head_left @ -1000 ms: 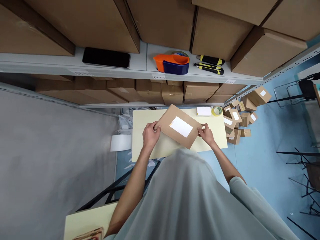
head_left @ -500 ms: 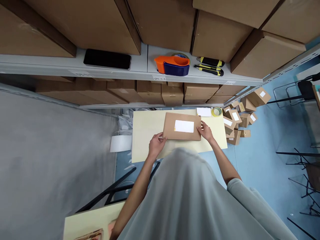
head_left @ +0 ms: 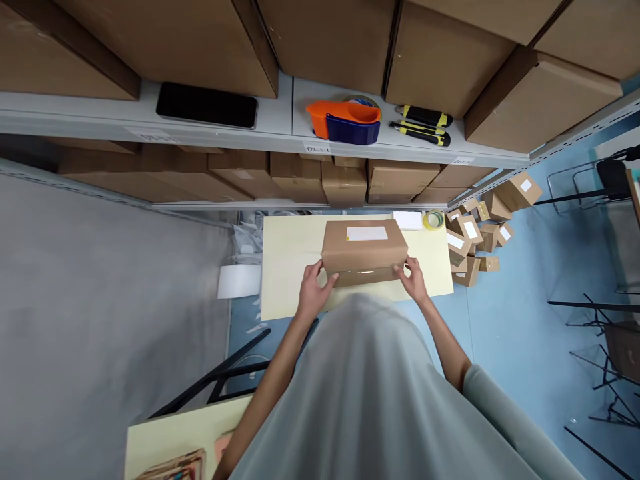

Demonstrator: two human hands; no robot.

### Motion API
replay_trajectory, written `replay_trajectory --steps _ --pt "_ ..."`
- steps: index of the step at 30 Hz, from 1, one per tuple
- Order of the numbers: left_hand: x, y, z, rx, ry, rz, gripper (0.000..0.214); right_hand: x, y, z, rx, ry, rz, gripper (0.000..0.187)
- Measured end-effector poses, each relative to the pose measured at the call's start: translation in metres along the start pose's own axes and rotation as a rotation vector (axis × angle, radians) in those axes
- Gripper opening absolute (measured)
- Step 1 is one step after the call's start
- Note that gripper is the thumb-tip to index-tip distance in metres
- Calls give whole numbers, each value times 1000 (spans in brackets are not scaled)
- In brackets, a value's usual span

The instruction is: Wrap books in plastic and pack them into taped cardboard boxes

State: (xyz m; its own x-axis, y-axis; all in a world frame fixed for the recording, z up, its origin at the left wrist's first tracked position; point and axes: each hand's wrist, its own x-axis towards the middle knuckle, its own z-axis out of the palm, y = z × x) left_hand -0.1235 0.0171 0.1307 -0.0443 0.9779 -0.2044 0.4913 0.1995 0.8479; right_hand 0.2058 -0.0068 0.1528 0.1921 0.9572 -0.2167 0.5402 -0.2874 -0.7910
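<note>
A cardboard box [head_left: 365, 253] is held between two hands over the near-middle part of a pale yellow surface [head_left: 287, 273]; whether its base rests on the surface or is raised slightly cannot be told. The left hand [head_left: 316, 287] pinches the lower left corner, its thumb on the near side. The right hand [head_left: 413, 279] pinches the lower right corner in the same manner. A white label [head_left: 367, 233] with a small yellow mark lies on the upper face, and a glossy strip of tape [head_left: 364, 272] crosses the near side. Behind the box, to the right, are a white stack [head_left: 407, 221] and, just beside it, a tape roll [head_left: 433, 220]. Above, a grey shelf [head_left: 275, 120] carries a black phone [head_left: 207, 105], an orange and blue dispenser [head_left: 345, 123] and black-and-yellow cutters [head_left: 425, 117]. Labelled parcels [head_left: 469, 232] lie piled right of the surface.
</note>
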Motion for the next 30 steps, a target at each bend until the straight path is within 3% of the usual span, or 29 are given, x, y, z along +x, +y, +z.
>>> replay_trajectory --steps 5,10,13,16,20,22,30 --pt "22 16 -6 -58 109 3 53 33 -30 -15 -121 -15 -69 47" --pt "39 13 3 -21 103 -90 51 45 -27 0 -250 -46 11 47" --pt "34 20 6 126 93 30 60 40 -30 11 -315 22 -36 56" --pt "17 33 12 345 -31 265 68 27 -43 26 -459 -11 -243 65" --pt "-3 43 27 508 -311 428 70 7 -58 49 -594 -319 -519 65" --pt "-4 45 33 548 -328 432 71 5 -60 56 -626 -383 -547 65" --pt "9 43 28 575 -326 464 70 17 -61 55 -637 -363 -520 65"
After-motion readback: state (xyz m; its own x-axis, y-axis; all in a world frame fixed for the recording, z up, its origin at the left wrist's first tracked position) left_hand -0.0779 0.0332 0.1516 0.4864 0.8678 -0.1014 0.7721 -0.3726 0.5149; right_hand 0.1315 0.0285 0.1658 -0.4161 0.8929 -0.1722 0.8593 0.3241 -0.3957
